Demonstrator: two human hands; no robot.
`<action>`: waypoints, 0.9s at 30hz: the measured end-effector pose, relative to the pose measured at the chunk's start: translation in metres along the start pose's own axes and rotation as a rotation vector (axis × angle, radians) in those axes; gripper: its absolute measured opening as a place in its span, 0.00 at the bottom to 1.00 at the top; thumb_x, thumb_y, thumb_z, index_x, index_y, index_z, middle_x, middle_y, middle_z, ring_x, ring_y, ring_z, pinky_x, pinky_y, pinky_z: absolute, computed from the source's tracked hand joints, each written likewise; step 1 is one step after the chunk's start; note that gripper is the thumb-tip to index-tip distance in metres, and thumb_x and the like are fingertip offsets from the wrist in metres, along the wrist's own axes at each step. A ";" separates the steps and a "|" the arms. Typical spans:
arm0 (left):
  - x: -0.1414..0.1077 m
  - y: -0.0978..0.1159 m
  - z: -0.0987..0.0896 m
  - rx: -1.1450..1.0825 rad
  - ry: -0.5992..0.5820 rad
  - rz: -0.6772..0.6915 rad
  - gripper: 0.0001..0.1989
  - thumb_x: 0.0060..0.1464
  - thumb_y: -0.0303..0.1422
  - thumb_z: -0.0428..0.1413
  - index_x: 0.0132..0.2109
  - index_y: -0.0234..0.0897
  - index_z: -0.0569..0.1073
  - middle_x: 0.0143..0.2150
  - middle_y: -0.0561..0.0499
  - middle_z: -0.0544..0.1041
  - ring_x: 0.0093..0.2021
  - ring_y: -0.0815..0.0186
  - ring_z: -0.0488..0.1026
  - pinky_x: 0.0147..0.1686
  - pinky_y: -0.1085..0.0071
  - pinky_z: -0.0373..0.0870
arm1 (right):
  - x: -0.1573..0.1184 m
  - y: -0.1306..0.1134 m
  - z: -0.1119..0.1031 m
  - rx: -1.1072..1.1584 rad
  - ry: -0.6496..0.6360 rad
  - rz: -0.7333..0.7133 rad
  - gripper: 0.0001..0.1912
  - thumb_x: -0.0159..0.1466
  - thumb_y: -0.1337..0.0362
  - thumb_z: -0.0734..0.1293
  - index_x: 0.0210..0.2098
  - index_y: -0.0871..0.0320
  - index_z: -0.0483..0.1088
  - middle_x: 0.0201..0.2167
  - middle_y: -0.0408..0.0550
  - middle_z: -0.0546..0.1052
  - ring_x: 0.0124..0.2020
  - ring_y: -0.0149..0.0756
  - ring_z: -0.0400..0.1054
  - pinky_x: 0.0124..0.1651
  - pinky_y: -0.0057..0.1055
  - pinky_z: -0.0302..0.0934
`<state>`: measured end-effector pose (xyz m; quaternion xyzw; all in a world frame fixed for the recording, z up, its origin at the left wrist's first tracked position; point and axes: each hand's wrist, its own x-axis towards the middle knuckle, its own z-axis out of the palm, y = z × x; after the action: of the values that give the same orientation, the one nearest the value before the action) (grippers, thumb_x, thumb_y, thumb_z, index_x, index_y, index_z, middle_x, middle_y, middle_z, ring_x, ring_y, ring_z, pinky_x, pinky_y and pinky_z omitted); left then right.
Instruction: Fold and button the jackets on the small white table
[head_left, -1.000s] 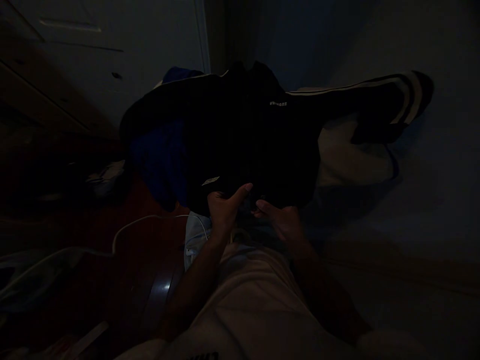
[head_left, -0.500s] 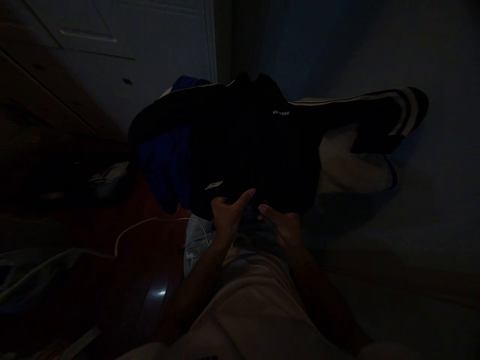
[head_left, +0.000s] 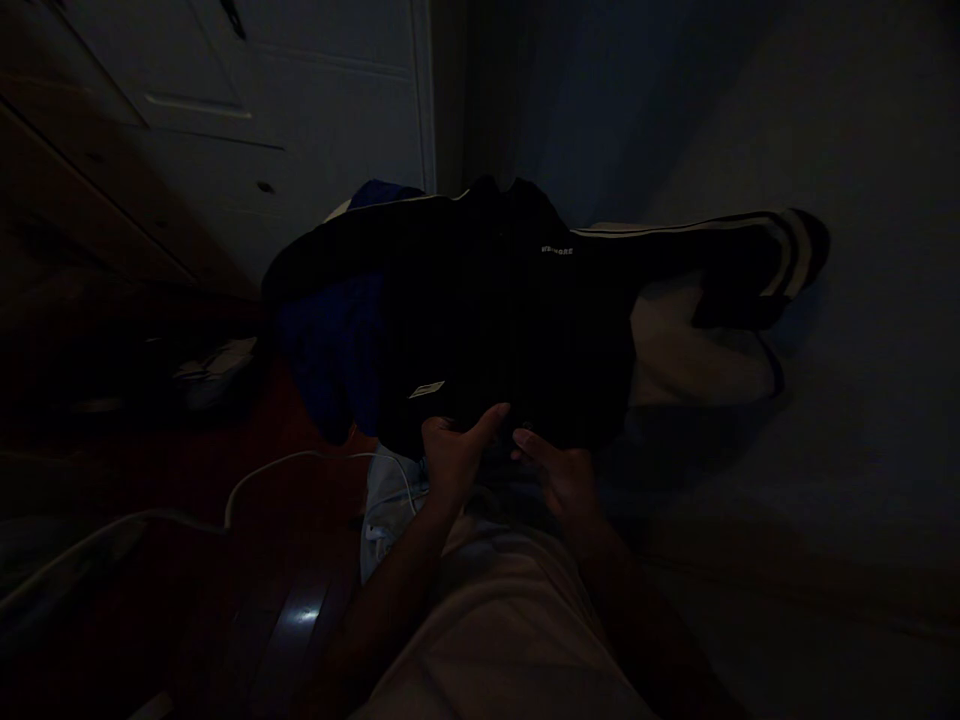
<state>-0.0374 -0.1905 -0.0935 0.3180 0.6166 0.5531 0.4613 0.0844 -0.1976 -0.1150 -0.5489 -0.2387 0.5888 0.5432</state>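
Lower in view than a second ago sit the white door (head_left: 352, 120), the black jacket (head_left: 450, 310) and both hands. Spread before the person's light jeans (head_left: 384, 490), collar farthest away, the jacket overlaps a blue garment (head_left: 330, 340) on the left and a pale one on the right. At its bottom hem, the left hand (head_left: 456, 455) grips cloth, thumb on top, fingers hidden; the right hand (head_left: 561, 475) pinches the hem just beside. White cable (head_left: 277, 462) crosses red-brown flooring; white lettering (head_left: 557, 251) marks the chest.
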 end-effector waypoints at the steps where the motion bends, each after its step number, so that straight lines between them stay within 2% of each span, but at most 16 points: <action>1: 0.000 0.000 -0.001 0.009 0.009 -0.003 0.20 0.39 0.44 0.67 0.17 0.33 0.70 0.17 0.52 0.71 0.18 0.71 0.67 0.18 0.77 0.61 | 0.000 0.000 0.000 0.001 0.004 0.000 0.18 0.38 0.62 0.81 0.25 0.61 0.75 0.24 0.44 0.77 0.22 0.31 0.69 0.23 0.27 0.66; 10: -0.002 -0.001 0.001 -0.026 -0.010 0.009 0.20 0.39 0.43 0.67 0.17 0.33 0.70 0.17 0.53 0.71 0.18 0.71 0.67 0.20 0.76 0.62 | 0.002 0.000 0.001 0.026 0.021 -0.038 0.17 0.38 0.62 0.81 0.25 0.61 0.75 0.24 0.45 0.77 0.21 0.31 0.69 0.22 0.28 0.66; 15: 0.000 -0.004 0.000 -0.040 0.003 0.014 0.20 0.39 0.44 0.67 0.18 0.33 0.71 0.17 0.53 0.71 0.18 0.71 0.67 0.20 0.77 0.62 | 0.001 0.000 0.004 0.036 0.022 0.005 0.17 0.37 0.63 0.81 0.22 0.62 0.75 0.23 0.45 0.76 0.20 0.30 0.68 0.22 0.27 0.66; 19: 0.001 -0.005 -0.004 -0.028 -0.072 -0.008 0.20 0.40 0.44 0.67 0.18 0.33 0.71 0.18 0.52 0.72 0.19 0.70 0.68 0.20 0.76 0.63 | 0.000 0.000 0.006 0.076 0.062 -0.001 0.16 0.36 0.63 0.81 0.22 0.61 0.75 0.24 0.45 0.78 0.21 0.31 0.69 0.23 0.27 0.66; 27: 0.004 -0.002 -0.023 -0.034 -0.307 -0.061 0.16 0.37 0.41 0.69 0.19 0.33 0.74 0.20 0.49 0.75 0.22 0.68 0.71 0.24 0.74 0.66 | -0.001 0.001 0.011 0.103 0.135 0.036 0.15 0.36 0.63 0.81 0.19 0.61 0.75 0.18 0.45 0.75 0.19 0.30 0.67 0.22 0.26 0.61</action>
<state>-0.0594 -0.1966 -0.0973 0.3719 0.5387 0.4940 0.5722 0.0738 -0.1957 -0.1120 -0.5630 -0.1609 0.5717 0.5747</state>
